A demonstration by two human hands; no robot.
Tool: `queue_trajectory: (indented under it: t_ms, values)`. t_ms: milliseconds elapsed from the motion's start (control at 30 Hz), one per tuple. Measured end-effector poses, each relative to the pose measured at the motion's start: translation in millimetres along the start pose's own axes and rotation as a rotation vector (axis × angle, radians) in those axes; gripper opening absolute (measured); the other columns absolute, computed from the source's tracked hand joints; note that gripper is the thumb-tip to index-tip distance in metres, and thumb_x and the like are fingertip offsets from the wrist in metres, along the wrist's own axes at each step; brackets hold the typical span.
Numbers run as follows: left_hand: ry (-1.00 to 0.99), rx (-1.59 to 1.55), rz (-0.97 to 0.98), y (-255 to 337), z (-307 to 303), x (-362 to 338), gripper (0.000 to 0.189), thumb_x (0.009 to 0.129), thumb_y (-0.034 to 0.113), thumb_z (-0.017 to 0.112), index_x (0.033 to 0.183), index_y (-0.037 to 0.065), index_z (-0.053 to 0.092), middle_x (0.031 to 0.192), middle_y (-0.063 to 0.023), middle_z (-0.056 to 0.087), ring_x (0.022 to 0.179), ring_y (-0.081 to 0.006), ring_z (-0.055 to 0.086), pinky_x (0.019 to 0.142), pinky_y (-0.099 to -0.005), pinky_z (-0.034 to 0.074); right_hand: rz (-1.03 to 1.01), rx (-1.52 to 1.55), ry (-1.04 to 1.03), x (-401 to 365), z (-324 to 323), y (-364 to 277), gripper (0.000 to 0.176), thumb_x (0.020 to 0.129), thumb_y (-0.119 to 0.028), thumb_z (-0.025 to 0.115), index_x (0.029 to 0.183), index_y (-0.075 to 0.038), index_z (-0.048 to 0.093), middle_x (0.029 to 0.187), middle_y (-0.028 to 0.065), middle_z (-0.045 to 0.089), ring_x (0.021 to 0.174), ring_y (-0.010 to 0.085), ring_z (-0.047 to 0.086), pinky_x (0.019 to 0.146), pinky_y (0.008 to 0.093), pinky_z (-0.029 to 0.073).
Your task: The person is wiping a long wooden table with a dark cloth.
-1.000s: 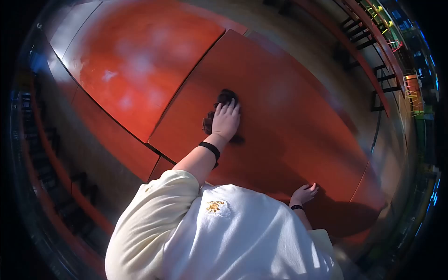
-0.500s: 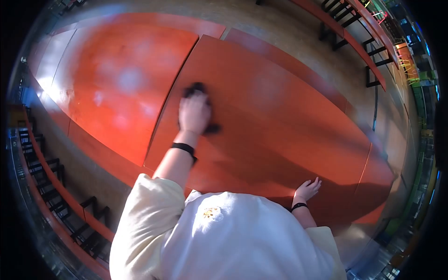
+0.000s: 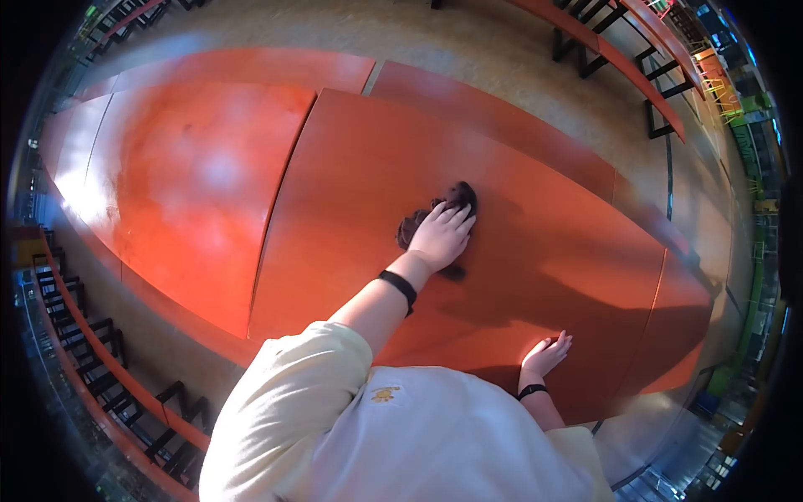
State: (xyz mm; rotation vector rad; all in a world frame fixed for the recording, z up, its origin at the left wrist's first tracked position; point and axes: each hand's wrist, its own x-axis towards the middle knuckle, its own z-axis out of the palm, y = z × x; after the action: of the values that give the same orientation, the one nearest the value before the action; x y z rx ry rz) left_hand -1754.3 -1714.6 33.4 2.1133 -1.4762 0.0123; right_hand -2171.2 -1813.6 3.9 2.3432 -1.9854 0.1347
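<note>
We see the left hand (image 3: pixel 439 236) stretched out over the orange-red table (image 3: pixel 552 251), lying palm-down on a dark cloth (image 3: pixel 458 194). Its fingers are extended and close together rather than curled, so it presses the cloth flat and does not grip it. The crumpled cloth sits near the middle of this tabletop, showing beyond the fingertips and beside the palm. A black wristband (image 3: pixel 399 287) circles the left wrist. The right hand (image 3: pixel 548 353) rests at the near edge of the same table, well apart from the cloth, with its fingers loosely spread, touching the surface and holding nothing. It wears a black band (image 3: pixel 532 390) too. To the left, a second table (image 3: pixel 184 184) of the same colour stands just beside ours, with a thin seam between them. A matching bench (image 3: pixel 493 117) runs along the far side, and another bench (image 3: pixel 125 381) lines the near left.
</note>
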Motion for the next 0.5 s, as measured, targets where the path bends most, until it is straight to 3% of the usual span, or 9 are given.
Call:
queue_trajectory:
  t_ms: [33,100,133,200,267,300,400,500]
  values:
    - [0.027,-0.039,0.087,-5.6,-10.1,1.6,0.035,0.084,0.023,0.061,0.117,0.010,0.065,0.127,-0.0096,0.062,0.116,-0.0245,0.058,0.108,-0.0456,0.036,0.000,0.000,0.003,1.6,0.5,0.5,0.049,0.098,-0.025,0.042,0.144,-0.008,0.040,0.154,0.0195,0.031,0.143,0.0351,0.028,0.116,0.0541,0.024]
    - [-0.073,0.051,-0.189,-32.9,-47.4,10.4,0.031,0.084,0.022,0.061,0.112,0.011,0.067,0.120,-0.0092,0.066,0.111,-0.0259,0.060,0.104,-0.0464,0.040,0.021,-0.015,-0.029,0.3,-0.6,0.3,0.050,0.099,-0.026,0.040,0.144,-0.006,0.038,0.153,0.0206,0.030,0.143,0.0367,0.028,0.117,0.0537,0.022]
    - [0.171,0.206,-0.183,-68.3,-48.1,0.2,0.027,0.083,0.019,0.062,0.109,0.012,0.067,0.112,-0.0093,0.068,0.104,-0.0281,0.062,0.098,-0.0476,0.044,0.032,-0.017,-0.030,-1.5,-3.0,-2.3,0.050,0.099,-0.026,0.040,0.144,-0.006,0.038,0.153,0.0206,0.030,0.143,0.0367,0.028,0.117,0.0537,0.022]
    - [0.246,0.368,-0.403,-143.4,-74.3,-16.9,0.026,0.085,0.021,0.061,0.108,0.011,0.067,0.113,-0.0101,0.067,0.103,-0.0290,0.062,0.095,-0.0490,0.045,-0.002,-0.003,-0.014,-3.5,-7.7,-6.0,0.050,0.099,-0.025,0.038,0.144,-0.004,0.036,0.154,0.0215,0.029,0.143,0.0378,0.027,0.117,0.0544,0.021]
    - [0.315,0.451,-0.567,-207.3,-96.0,-41.7,0.032,0.091,0.026,0.055,0.117,0.010,0.065,0.125,-0.0109,0.063,0.114,-0.0279,0.059,0.103,-0.0464,0.040,0.010,-0.025,-0.031,-2.9,-4.6,-1.2,0.050,0.098,-0.025,0.037,0.144,-0.004,0.035,0.154,0.0217,0.028,0.143,0.0380,0.026,0.117,0.0550,0.021]
    - [0.333,0.573,-0.594,-217.2,-102.7,-39.4,0.034,0.093,0.028,0.053,0.120,0.010,0.063,0.129,-0.0110,0.062,0.117,-0.0270,0.057,0.105,-0.0455,0.039,0.021,-0.038,-0.055,-1.9,-2.3,-3.7,0.050,0.098,-0.025,0.037,0.144,-0.003,0.035,0.154,0.0219,0.028,0.143,0.0383,0.026,0.116,0.0556,0.020]
    - [0.256,0.538,-0.734,-223.1,-87.1,-7.6,0.038,0.094,0.031,0.050,0.124,0.010,0.061,0.136,-0.0102,0.058,0.123,-0.0251,0.054,0.108,-0.0447,0.035,0.018,-0.035,-0.062,-4.4,-3.2,-3.8,0.051,0.098,-0.024,0.038,0.144,-0.003,0.034,0.154,0.0228,0.026,0.144,0.0383,0.023,0.117,0.0558,0.018]
    - [0.269,0.508,-0.530,-227.6,-59.2,57.7,0.037,0.094,0.030,0.050,0.123,0.011,0.062,0.130,-0.0110,0.061,0.120,-0.0265,0.056,0.106,-0.0440,0.038,0.035,-0.020,-0.075,-3.0,-7.9,-10.8,0.052,0.097,-0.024,0.039,0.144,-0.003,0.034,0.155,0.0227,0.025,0.145,0.0384,0.022,0.117,0.0555,0.017]
